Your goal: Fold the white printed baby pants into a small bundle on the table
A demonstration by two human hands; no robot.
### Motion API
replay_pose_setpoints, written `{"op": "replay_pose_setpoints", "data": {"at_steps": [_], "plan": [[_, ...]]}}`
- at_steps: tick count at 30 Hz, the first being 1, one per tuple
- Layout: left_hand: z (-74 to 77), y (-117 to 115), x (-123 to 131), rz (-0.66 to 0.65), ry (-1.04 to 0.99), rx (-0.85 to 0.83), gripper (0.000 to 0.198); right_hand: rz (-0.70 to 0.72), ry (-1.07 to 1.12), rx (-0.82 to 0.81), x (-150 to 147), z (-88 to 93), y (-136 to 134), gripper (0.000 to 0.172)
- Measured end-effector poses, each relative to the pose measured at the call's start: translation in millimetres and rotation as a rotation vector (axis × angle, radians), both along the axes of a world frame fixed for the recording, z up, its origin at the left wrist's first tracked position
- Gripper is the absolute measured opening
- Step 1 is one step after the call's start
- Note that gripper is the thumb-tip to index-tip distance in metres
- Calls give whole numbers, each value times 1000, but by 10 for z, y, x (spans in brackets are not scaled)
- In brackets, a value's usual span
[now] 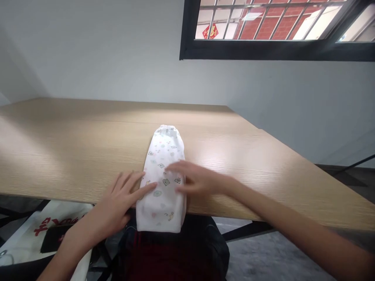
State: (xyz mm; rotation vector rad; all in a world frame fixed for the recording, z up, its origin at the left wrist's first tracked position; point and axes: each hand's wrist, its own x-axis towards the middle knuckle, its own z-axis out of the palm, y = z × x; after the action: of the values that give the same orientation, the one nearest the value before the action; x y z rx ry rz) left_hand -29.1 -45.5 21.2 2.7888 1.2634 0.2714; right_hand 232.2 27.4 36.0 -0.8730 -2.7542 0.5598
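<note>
A white cloth piece (160,199) with small printed pictures lies lengthwise in front of me, its far end gathered like an elastic cuff. Its near end hangs over the table's front edge. Whether it is a sleeve cover or a folded garment, I cannot tell. My left hand (121,197) rests at its left edge, fingers spread and the thumb lying on the cloth. Over its right side is my right hand (196,178), slightly smeared by motion, fingers stretched out and thumb apart. Neither hand grips the cloth.
The wooden table (88,148) runs to the wall, with a slanting edge at right. A white bag (26,234) with red lettering and a dark item (54,239) sits below the table at left. A barred window (263,23) is at upper right.
</note>
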Motion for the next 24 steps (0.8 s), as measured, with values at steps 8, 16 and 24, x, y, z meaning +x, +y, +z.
{"op": "replay_pose_setpoints", "data": {"at_steps": [8,16,24], "plan": [[137,56,243,-284,-365,-209,11,-32,122,512,-119,-297,-853,24],[733,-235,164,-43,-314,-381,10,-304,372,-106,-87,191,-1228,16],[848,1088,392,287,-224,83,32,-452,238,347,-334,340,246,33]]}}
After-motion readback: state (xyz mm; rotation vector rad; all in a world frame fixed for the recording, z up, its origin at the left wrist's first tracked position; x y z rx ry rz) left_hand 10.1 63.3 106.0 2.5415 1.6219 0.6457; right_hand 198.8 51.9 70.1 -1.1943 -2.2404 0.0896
